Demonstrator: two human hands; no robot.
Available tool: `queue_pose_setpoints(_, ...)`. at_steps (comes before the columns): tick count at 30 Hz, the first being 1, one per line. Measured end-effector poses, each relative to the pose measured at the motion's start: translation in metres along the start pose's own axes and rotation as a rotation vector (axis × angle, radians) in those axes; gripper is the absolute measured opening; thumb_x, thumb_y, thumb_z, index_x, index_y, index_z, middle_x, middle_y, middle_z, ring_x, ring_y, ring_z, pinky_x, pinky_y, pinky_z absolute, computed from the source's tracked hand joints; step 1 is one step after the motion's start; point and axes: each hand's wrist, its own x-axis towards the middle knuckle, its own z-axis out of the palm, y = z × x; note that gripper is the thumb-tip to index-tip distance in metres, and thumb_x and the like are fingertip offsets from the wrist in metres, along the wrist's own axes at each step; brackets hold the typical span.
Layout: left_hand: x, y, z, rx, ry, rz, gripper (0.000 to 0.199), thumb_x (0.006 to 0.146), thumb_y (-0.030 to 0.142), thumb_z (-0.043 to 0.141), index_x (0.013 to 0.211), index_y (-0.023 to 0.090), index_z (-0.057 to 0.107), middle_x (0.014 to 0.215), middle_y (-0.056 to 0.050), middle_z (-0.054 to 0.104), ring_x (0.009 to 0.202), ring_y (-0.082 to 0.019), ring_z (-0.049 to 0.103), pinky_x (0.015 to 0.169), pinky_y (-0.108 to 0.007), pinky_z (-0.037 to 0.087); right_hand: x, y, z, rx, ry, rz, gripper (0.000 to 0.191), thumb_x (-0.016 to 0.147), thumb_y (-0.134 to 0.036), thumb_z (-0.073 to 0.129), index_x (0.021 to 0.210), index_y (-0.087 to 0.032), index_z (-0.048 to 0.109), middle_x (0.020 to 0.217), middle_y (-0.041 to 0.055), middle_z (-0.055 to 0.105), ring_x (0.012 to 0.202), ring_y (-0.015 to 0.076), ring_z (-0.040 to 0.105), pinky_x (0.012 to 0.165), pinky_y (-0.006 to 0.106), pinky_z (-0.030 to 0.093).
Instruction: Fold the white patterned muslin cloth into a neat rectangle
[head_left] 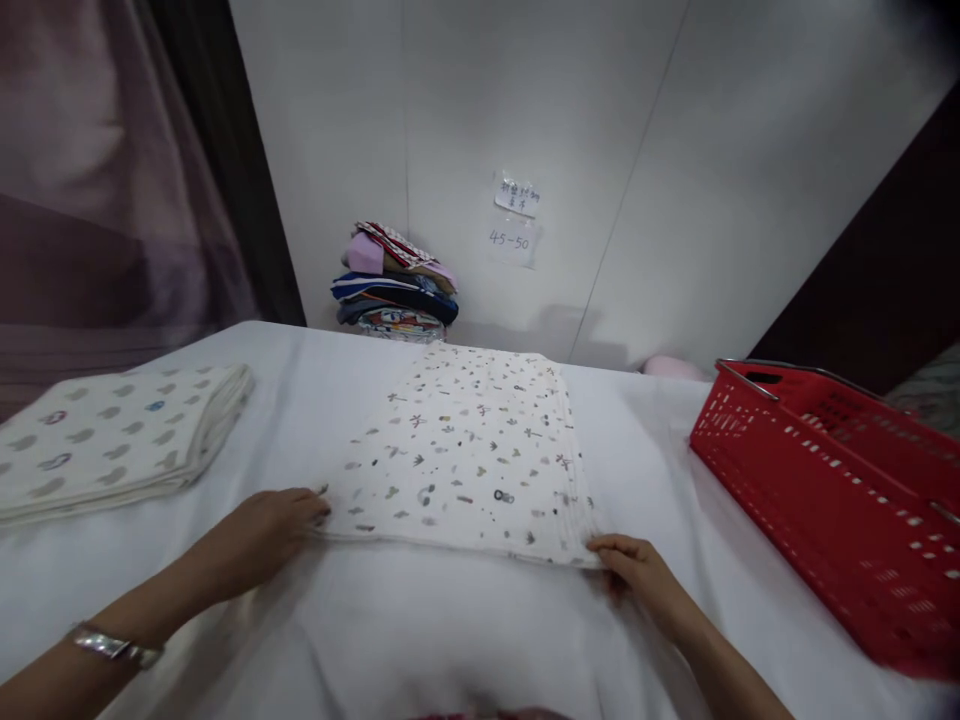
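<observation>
A white cloth (472, 450) printed with small plants and shapes lies folded in layers in front of me on a white-covered table. My left hand (281, 525) pinches its near left corner, and a silver bracelet circles that wrist. At the near right corner, my right hand (634, 570) grips the layered edge between thumb and fingers. The cloth's near edge runs nearly straight between both hands, while its far end rests by the table's back edge.
Left of me lies a folded patterned cloth (127, 425). A red plastic basket (817, 500) stands at the right. Behind the table are a pile of folded fabrics (397, 285) and a wall with paper labels (515, 220). A dark curtain (112, 170) hangs at left.
</observation>
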Motion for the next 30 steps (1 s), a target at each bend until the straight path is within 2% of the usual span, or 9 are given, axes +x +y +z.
queue_pose_setpoints(2,0.006,0.036,-0.001,0.038,-0.025,0.093,0.029,0.072,0.029,0.052,0.097,0.025,0.066,0.103,-0.004,0.066,0.096,-0.028,0.058,0.085,-0.039,0.043,0.000,0.000,0.001,0.032,-0.005,-0.018,0.031,0.070,-0.037,0.058,0.087,-0.013,0.066,0.050,-0.0025,0.054,0.044,0.0109,0.047,0.047,0.024,0.036)
queue_pose_setpoints(5,0.019,0.106,0.011,-0.070,-0.073,0.280,0.026,0.086,0.033,0.043,0.102,0.024,0.062,0.107,-0.004,0.063,0.099,-0.021,0.056,0.088,-0.034,0.042,0.002,-0.002,0.003,0.068,0.012,-0.028,0.037,0.068,-0.039,0.060,0.095,-0.013,0.064,0.051,-0.0029,0.054,0.045,0.0113,0.048,0.046,0.024,0.037)
queue_pose_setpoints(9,0.042,0.201,0.050,-0.207,-0.095,0.482,0.024,0.086,0.037,0.049,0.104,0.024,0.057,0.105,-0.002,0.062,0.098,-0.018,0.055,0.087,-0.031,0.041,0.004,-0.003,0.004,0.121,0.057,-0.085,0.052,0.067,-0.039,0.064,0.112,-0.016,0.055,0.054,-0.0067,0.049,0.047,0.0118,0.050,0.044,0.024,0.038)
queue_pose_setpoints(11,0.054,0.238,0.072,-0.203,-0.092,0.544,0.028,0.081,0.038,0.056,0.104,0.023,0.055,0.103,-0.002,0.061,0.095,-0.019,0.055,0.083,-0.031,0.042,0.005,0.000,0.006,0.129,0.062,-0.125,0.056,0.067,-0.037,0.064,0.117,-0.017,0.049,0.055,-0.0079,0.048,0.046,0.0112,0.049,0.042,0.023,0.039)
queue_pose_setpoints(13,0.063,0.265,0.094,-0.139,-0.089,0.564,0.030,0.077,0.037,0.062,0.099,0.020,0.054,0.099,-0.003,0.059,0.092,-0.021,0.054,0.078,-0.032,0.042,0.006,0.007,0.008,0.133,0.065,-0.155,0.059,0.068,-0.037,0.063,0.121,-0.018,0.044,0.055,-0.0092,0.047,0.042,0.0095,0.046,0.040,0.022,0.037)
queue_pose_setpoints(16,0.071,0.284,0.121,-0.028,-0.078,0.571,0.019,0.077,0.027,0.059,0.092,0.018,0.053,0.095,-0.005,0.057,0.089,-0.022,0.052,0.077,-0.035,0.042,0.008,0.019,0.009,0.112,0.082,-0.171,0.060,0.071,-0.038,0.061,0.124,-0.019,0.040,0.056,-0.0096,0.046,0.040,0.0085,0.043,0.036,0.020,0.034)
queue_pose_setpoints(20,0.074,0.285,0.140,-0.020,-0.023,0.573,0.009,0.079,0.018,0.051,0.088,0.017,0.053,0.091,-0.005,0.056,0.089,-0.022,0.050,0.077,-0.036,0.040,0.007,0.023,0.006,0.035,0.081,-0.195,0.058,0.076,-0.041,0.058,0.127,-0.021,0.039,0.059,-0.0075,0.050,0.043,0.0093,0.048,0.035,0.018,0.032)
queue_pose_setpoints(26,0.076,0.280,0.141,-0.277,0.021,0.408,0.009,0.078,0.013,0.047,0.081,0.019,0.054,0.080,-0.002,0.057,0.079,-0.016,0.050,0.071,-0.029,0.038,0.007,0.015,-0.004,0.153,0.030,-0.106,0.058,0.078,-0.048,0.056,0.126,-0.019,0.040,0.069,-0.0009,0.062,0.044,0.0101,0.053,0.036,0.019,0.037)
queue_pose_setpoints(30,0.076,0.280,0.140,-0.369,0.023,0.350,0.011,0.078,0.014,0.046,0.081,0.019,0.055,0.080,-0.001,0.057,0.076,-0.016,0.050,0.068,-0.027,0.037,0.012,0.013,-0.015,0.236,-0.021,-0.003,0.041,0.076,-0.041,0.059,0.108,-0.017,0.052,0.072,0.0012,0.063,0.045,0.0095,0.055,0.037,0.019,0.041)
